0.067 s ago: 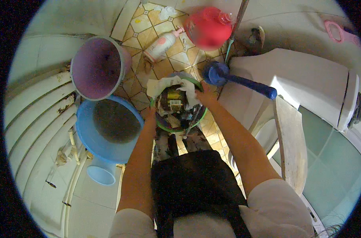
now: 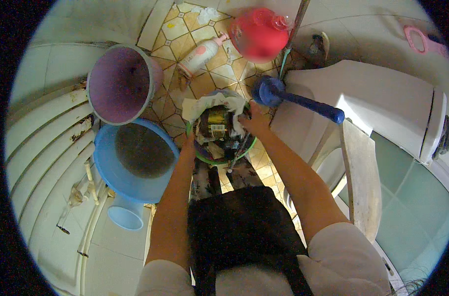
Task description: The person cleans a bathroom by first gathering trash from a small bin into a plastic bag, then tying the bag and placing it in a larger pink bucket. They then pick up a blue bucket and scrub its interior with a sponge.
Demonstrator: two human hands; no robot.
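Between my arms is a round trash bin (image 2: 254, 145) with a green rim, filled with rubbish. A dark package with a yellow label (image 2: 217, 117) lies on top of the rubbish, and a crumpled whitish plastic bag (image 2: 195, 109) spreads along the far side. My left hand (image 2: 188, 134) closes on the bin's left rim, its fingers mostly hidden. On the opposite side, my right hand (image 2: 254, 121) grips the right rim, with fingers reaching inward against the bag's edge.
Left stand a purple bucket (image 2: 89, 93), a blue basin (image 2: 102, 165) with dark water and a small blue container (image 2: 125, 218). Ahead are a pump bottle (image 2: 201, 56) and red basin (image 2: 256, 39). A blue long-handled tool (image 2: 311, 104) leans near the white toilet (image 2: 367, 93).
My right hand has shifted slightly nearer along the bin's right rim, and its fingers now reach further inward. My left hand stays in place.
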